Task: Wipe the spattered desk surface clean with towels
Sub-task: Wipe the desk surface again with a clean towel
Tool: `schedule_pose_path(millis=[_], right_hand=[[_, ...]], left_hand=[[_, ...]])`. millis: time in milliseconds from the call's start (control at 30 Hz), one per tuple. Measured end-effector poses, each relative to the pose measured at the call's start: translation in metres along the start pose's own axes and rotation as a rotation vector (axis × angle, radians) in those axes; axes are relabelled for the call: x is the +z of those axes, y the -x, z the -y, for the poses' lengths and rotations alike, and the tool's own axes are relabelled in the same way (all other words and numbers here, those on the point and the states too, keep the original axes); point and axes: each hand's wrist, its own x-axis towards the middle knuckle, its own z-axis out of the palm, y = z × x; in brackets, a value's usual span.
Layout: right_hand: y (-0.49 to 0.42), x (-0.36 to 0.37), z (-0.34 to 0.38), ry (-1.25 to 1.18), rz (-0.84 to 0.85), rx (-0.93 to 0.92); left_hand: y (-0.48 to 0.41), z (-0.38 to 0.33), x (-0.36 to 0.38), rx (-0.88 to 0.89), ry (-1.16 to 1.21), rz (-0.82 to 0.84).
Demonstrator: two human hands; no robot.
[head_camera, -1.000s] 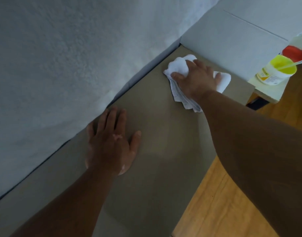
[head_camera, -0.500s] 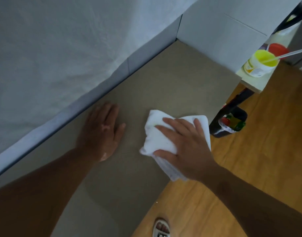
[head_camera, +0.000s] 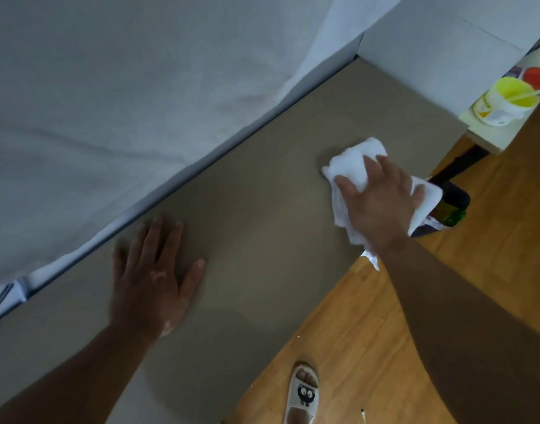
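One towel (head_camera: pixel 351 162) beneath straight fingers of right hand (head_camera: pixel 381 206) | left hand (head_camera: pixel 152 286) fingers flat on desk (head_camera: pixel 262 194)

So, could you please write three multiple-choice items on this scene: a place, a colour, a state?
1. Where is the towel? A) on the floor B) on the desk, under the right hand C) on a shelf
2. What colour is the tub lid? A) yellow B) blue C) black
3. How is the left hand? A) gripping a towel B) raised C) flat on the desk
Answers: 1 B, the right hand presses it there; 2 A, bright yellow; 3 C, palm down, fingers straight.
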Motion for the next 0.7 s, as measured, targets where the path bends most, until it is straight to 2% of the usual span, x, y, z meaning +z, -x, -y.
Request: schedule_pose_path(millis=[100,233,300,400,500,700], right_hand=[[0.098,0.009,0.037,0.025,-0.035,-0.143],[0.217,0.018,0.07,-0.061,0.025,-0.501],[0.232,0.018,0.069,-0.064,0.085,-0.646],[0.202,0.015,0.057,-0.015,0.153,-0.801],[0.15,0.013,0.055,-0.002,0.172,-0.815],[0.023,0.026,0.088,0.011,0.104,-0.603]], left_hand=[[0.001,0.002,0.0,-0.029,-0.007,0.054],[0.001,0.003,-0.001,-0.041,-0.017,0.085],[0.002,0.004,0.0,-0.049,-0.016,0.093],[0.001,0.004,-0.002,-0.065,0.003,0.104],[0.001,0.003,-0.003,-0.08,0.018,0.109],[0.001,0.001,-0.003,-0.111,0.032,0.103]])
